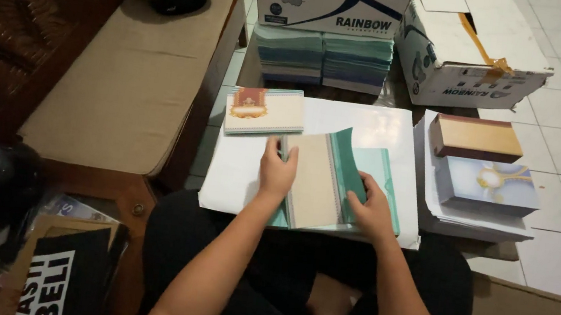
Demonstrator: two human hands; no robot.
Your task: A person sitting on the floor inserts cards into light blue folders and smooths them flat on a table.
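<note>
I sit cross-legged with a white board (368, 125) across my lap. On it lies a teal folded card (324, 180) with a beige inner panel, its teal flap standing up in the middle. My left hand (277, 171) presses on the card's left edge, fingers closed on it. My right hand (370, 206) grips the teal flap and the card's right side. A finished cream card with an orange emblem (265, 110) lies flat at the board's far left corner.
A stack of white sheets (478, 219) at right carries a brown-and-tan card pile (476, 137) and a pale blue card pile (492, 183). Teal card stacks (323, 57) and two cardboard boxes (461, 58) stand ahead. A cushioned bench (128, 77) lies left, dark helmets nearby.
</note>
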